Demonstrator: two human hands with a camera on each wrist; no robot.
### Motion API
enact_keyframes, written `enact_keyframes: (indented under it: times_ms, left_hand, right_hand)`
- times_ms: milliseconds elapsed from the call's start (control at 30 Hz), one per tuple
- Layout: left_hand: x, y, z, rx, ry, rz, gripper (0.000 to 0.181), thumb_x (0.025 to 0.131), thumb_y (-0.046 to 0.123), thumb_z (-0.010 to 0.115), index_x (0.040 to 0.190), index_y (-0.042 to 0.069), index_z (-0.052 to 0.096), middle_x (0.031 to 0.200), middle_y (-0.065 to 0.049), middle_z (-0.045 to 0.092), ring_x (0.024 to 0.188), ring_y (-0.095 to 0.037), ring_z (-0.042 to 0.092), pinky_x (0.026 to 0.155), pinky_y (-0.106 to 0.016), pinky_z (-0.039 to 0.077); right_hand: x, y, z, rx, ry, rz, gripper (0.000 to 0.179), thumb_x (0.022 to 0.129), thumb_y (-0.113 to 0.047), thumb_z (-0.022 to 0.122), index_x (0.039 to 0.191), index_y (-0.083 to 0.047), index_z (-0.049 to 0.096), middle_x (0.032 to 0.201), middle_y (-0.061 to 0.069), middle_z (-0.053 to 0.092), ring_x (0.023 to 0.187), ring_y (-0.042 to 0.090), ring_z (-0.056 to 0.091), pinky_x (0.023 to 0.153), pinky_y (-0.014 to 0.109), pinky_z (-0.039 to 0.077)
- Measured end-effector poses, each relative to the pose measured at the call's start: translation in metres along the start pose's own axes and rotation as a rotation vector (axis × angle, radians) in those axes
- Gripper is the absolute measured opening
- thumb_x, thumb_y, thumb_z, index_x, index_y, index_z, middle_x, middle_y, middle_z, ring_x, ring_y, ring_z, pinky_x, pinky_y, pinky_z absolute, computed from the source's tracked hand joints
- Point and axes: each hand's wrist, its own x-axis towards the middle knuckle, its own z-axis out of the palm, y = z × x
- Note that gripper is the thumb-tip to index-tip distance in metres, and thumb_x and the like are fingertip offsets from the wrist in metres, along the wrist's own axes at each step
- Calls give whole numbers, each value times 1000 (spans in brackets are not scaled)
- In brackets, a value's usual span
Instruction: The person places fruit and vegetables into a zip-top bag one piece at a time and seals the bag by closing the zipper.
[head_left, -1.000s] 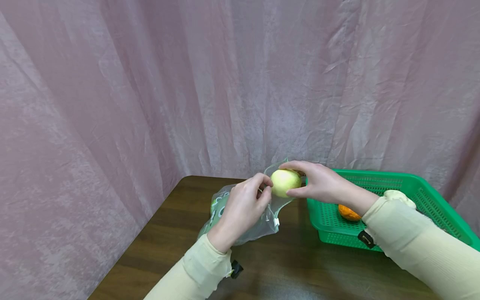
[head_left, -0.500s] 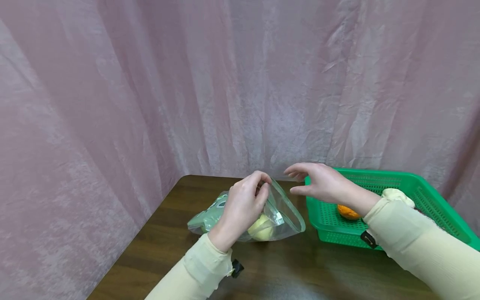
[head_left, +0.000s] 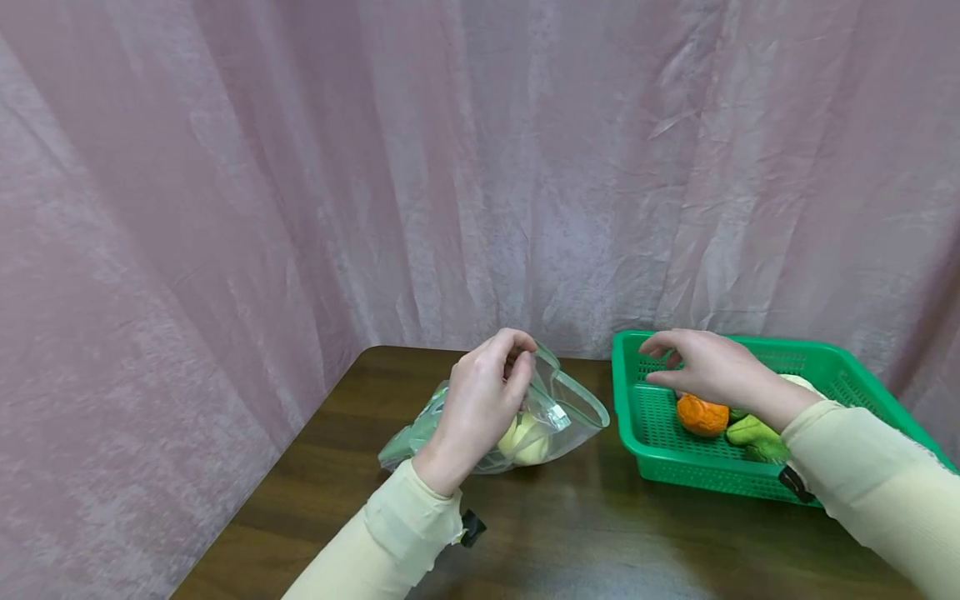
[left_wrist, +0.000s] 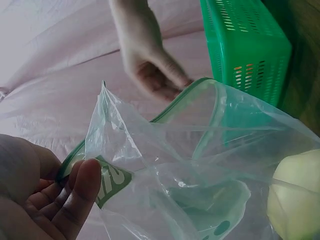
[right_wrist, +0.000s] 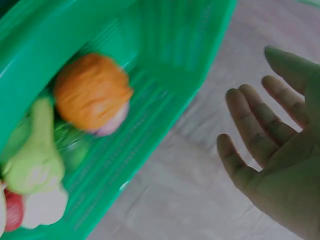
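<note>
My left hand [head_left: 483, 387] pinches the rim of a clear zip bag [head_left: 566, 437] with green edging, thumb against curled fingers. The bag's mouth gapes toward the right. Inside it lies a pale yellow-green round fruit [left_wrist: 295, 195], and a green print shows on the plastic. My right hand [head_left: 701, 367] hovers above the left part of a green basket [head_left: 645, 454], fingers loosely spread and holding nothing. Nearest below it is an orange, wrinkled round thing [right_wrist: 92, 92]. A light green, long-necked thing [right_wrist: 37, 150] lies beside that.
In the basket, a white thing [right_wrist: 47, 205] and a red thing [right_wrist: 14, 210] sit near the green one, and a pinkish thing [right_wrist: 114, 121] peeks from under the orange one. A pink curtain [head_left: 480, 167] hangs behind the brown wooden table [head_left: 600, 533].
The pale fruit has left my right hand and now lies in the bag. My right hand has since moved right, over the basket. My left hand keeps its pinch on the bag.
</note>
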Motion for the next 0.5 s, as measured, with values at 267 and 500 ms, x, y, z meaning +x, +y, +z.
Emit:
enact_keyframes:
  times_ms: [267, 500]
  left_hand:
    - [-2, -2, -2, 16, 3, 8, 10, 105, 1, 67, 110, 4, 75, 88, 1, 70, 69, -8, 63, 64, -27, 55]
    - [2, -1, -6, 39, 33, 42, 16, 106, 1, 64, 113, 5, 77, 102, -3, 76, 77, -12, 66, 69, -30, 56]
  right_hand:
    - [-14, 39, 2, -114, -160, 81, 36, 100, -25, 81, 131, -6, 75, 124, 16, 76, 107, 38, 72, 80, 56, 59]
    - [-16, 50, 9, -143, -215, 95, 48, 96, -23, 85, 136, -1, 72, 123, 20, 75, 107, 40, 70, 81, 59, 59]
